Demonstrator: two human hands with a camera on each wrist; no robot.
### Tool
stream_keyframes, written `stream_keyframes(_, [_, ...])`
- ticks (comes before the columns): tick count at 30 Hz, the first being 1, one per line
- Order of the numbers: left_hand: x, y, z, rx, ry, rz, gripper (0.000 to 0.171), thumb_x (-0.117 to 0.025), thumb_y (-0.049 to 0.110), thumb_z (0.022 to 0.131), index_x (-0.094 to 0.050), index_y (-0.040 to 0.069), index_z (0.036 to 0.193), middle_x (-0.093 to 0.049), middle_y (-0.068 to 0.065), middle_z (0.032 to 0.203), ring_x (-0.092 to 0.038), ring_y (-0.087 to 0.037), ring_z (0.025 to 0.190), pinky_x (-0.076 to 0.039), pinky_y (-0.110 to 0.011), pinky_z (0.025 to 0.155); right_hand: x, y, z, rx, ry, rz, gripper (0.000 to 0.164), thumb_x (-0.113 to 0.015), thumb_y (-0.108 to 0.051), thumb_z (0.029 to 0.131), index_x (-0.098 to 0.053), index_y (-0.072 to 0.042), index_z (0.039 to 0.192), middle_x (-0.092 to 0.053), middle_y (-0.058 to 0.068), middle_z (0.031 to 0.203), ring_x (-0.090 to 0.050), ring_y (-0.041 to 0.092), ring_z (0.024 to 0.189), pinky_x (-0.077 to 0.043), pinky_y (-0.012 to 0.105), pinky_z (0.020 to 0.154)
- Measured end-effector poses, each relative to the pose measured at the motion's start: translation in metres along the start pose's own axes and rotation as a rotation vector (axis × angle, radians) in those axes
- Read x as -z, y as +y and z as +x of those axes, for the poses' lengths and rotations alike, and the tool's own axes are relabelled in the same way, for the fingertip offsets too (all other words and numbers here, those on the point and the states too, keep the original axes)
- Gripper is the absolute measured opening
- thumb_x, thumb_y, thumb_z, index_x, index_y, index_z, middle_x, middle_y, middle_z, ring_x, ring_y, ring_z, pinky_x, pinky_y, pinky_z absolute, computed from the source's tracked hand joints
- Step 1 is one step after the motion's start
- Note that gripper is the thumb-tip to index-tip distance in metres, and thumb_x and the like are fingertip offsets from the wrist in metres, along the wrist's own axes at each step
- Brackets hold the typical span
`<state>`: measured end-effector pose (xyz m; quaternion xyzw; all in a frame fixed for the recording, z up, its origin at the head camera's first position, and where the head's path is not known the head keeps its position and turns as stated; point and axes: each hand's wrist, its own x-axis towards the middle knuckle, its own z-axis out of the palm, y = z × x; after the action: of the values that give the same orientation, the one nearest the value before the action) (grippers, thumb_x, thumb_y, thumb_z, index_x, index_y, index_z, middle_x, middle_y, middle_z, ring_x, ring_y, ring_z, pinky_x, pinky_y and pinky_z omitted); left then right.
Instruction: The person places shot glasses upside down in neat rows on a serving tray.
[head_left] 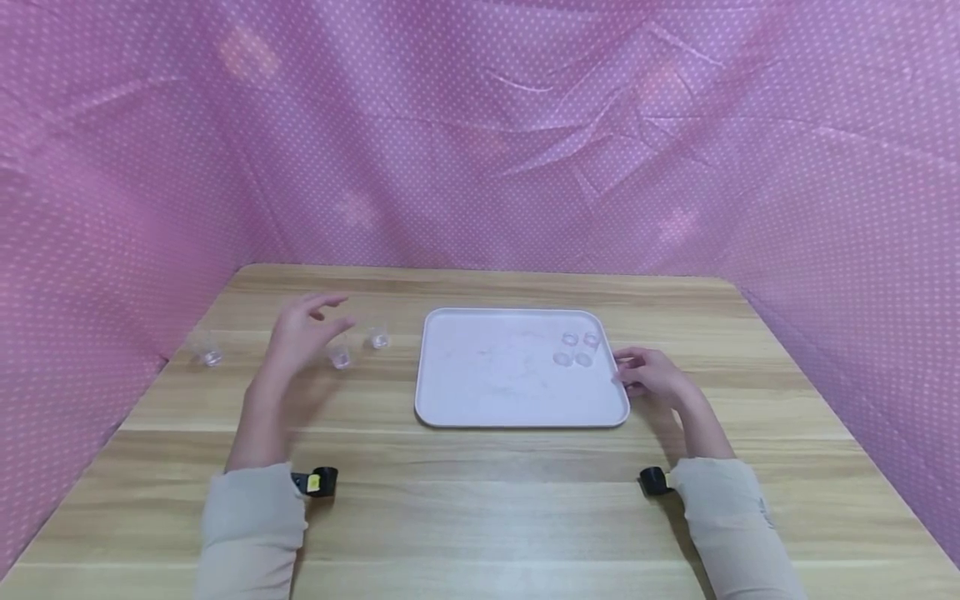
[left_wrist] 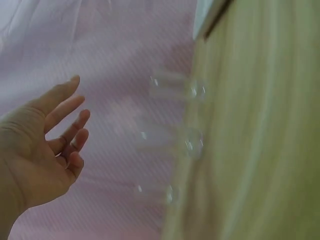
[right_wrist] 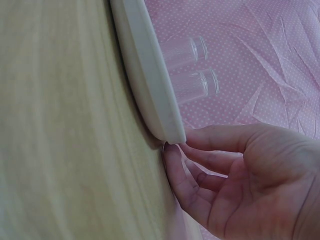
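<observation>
My left hand (head_left: 303,333) is raised over the left part of the table, fingers spread and loosely bent around nothing. Beside it stand a small clear cup (head_left: 341,357) and, slightly farther right, a second clear cup (head_left: 378,337). A third clear cup (head_left: 211,357) is off to the left. All three cups show blurred in the left wrist view, in front of the left hand (left_wrist: 50,140). My right hand (right_wrist: 250,175) pinches the right rim of a white tray (right_wrist: 150,75), thumb at the top edge and fingers below. Several clear cups (head_left: 583,359) stand upside down on the tray's right side.
The wooden table (head_left: 480,508) carries everything. A pink dotted curtain (head_left: 480,167) encloses its back and sides. Black wrist cameras (head_left: 324,482) sit at both cuffs, low over the table.
</observation>
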<state>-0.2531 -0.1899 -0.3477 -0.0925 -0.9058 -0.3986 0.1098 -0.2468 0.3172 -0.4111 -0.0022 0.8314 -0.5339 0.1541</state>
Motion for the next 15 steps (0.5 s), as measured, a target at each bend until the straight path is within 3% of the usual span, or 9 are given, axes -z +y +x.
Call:
stream_keyframes(6, [0.009, -0.023, -0.014, 0.068, -0.038, -0.037, 0.055, -0.063, 0.031, 0.087, -0.047, 0.004, 0.131, -0.045, -0.02, 0.127, -0.041, -0.039, 0.11, -0.038, -0.053, 0.084, 0.001, 0.0, 0.0, 0.003, -0.006, 0.0, 0.048, -0.054, 0.004, 0.086, -0.035, 0.016, 0.129, -0.053, 0.021, 0.103, -0.057, 0.015, 0.079, -0.052, 0.031, 0.072])
stream_keyframes(11, [0.006, -0.039, -0.018, 0.144, -0.112, -0.097, 0.063, -0.062, 0.038, 0.087, -0.04, 0.007, 0.137, -0.041, -0.017, 0.132, -0.037, -0.036, 0.115, -0.036, -0.053, 0.087, 0.001, -0.001, 0.0, -0.005, -0.007, -0.003, 0.048, -0.053, 0.003, 0.087, -0.036, 0.015, 0.13, -0.052, 0.021, 0.104, -0.057, 0.015, 0.08, -0.051, 0.031, 0.072])
stream_keyframes(15, [0.002, -0.049, -0.02, 0.166, -0.133, -0.134, 0.066, -0.063, 0.037, 0.086, -0.037, 0.006, 0.139, -0.04, -0.017, 0.132, -0.036, -0.036, 0.115, -0.036, -0.052, 0.087, 0.001, -0.002, 0.0, -0.003, -0.009, -0.013, 0.048, -0.054, 0.002, 0.087, -0.036, 0.015, 0.13, -0.052, 0.021, 0.104, -0.057, 0.015, 0.08, -0.051, 0.031, 0.072])
